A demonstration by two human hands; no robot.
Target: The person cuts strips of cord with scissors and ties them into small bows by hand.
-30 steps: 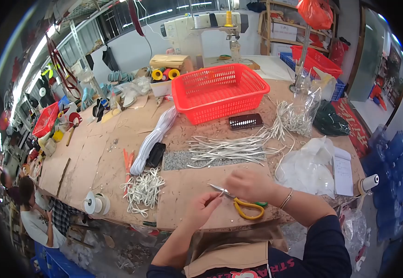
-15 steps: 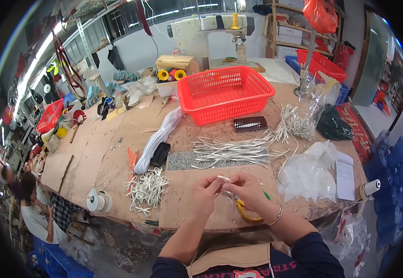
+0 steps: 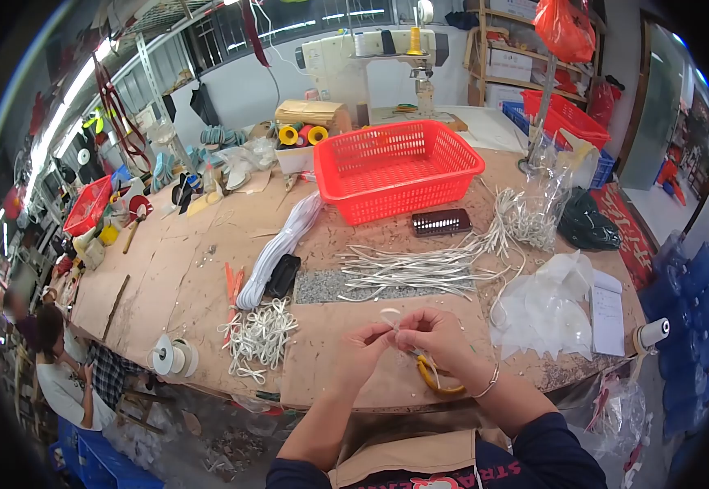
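My left hand and my right hand meet above the front of the table, fingertips pinched together on a white cord. A small loop of the cord stands up above the fingers. Beneath my right hand shows the yellow handle of a pair of scissors; whether a finger passes through it I cannot tell. Just beyond the hands, straight white cords lie across a grey speckled slab. Left of my left hand is a pile of looped white cords.
A red plastic basket stands behind a dark perforated case. A white cord bundle, a white spool, plastic sheeting and a notepad lie around. A seated person is at far left.
The cord loop now stands higher and more open above my fingertips. My hands stay together in nearly the same place, with the fingers slightly shifted.
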